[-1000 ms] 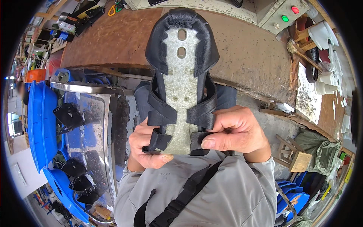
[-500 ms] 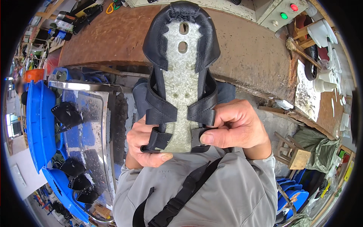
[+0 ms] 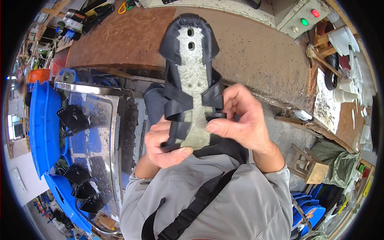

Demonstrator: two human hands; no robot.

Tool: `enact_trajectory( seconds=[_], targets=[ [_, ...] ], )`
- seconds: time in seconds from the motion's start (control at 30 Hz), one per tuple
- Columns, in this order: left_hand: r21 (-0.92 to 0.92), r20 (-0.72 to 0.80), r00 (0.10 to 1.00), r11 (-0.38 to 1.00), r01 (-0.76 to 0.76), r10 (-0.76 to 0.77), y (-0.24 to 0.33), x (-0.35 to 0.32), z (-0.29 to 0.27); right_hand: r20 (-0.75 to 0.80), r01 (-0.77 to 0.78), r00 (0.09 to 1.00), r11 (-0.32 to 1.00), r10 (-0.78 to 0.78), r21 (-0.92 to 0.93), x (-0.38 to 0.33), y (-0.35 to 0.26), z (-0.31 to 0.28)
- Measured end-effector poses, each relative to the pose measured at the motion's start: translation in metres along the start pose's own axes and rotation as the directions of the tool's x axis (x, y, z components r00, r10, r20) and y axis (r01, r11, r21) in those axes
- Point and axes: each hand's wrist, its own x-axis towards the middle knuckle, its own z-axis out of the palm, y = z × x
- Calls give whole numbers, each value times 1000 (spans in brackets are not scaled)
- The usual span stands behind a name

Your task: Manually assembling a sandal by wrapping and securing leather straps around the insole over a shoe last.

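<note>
By the worktop's [image 3: 256, 52] near edge, left hand [image 3: 165, 149] grips the shoe's [image 3: 194, 74] narrow end, right hand [image 3: 227, 119] a strap [image 3: 216, 115]; likely light, stiff-soled, soft-strapped: best held by its sides.

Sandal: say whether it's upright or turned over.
Turned over: the sandal shows the camera its pale underside, strap ends lapped onto it.

left hand [image 3: 162, 149] partly hidden behind sandal [image 3: 195, 92], grey shirt [image 3: 236, 200] cut off below
</note>
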Motion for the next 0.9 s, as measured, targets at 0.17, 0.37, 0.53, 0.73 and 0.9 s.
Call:
enact_trajectory(
  seconds=[0.17,0.37,0.53,0.73,0.9],
  targets=[
    [-180,-21,1000,983,-21,17,1,6,-2,-291,177,942,984,-167,8,30,0,-63],
    [-362,377,917,932,21,126,-17,29,-28,159,126,978,989,-137,79,63,2,-71],
    [-332,712,702,889,316,16,-23,57,-68,345,42,938,979,30,-200,26,1,-90],
    [-199,874,466,777,597,-134,-35,79,-67,474,475,874,382,-104,-792,2,-20,-35],
    [-310,475,827,822,477,-301,-14,90,-85,331,419,896,314,-297,-852,-13,-8,-23]
  ],
)
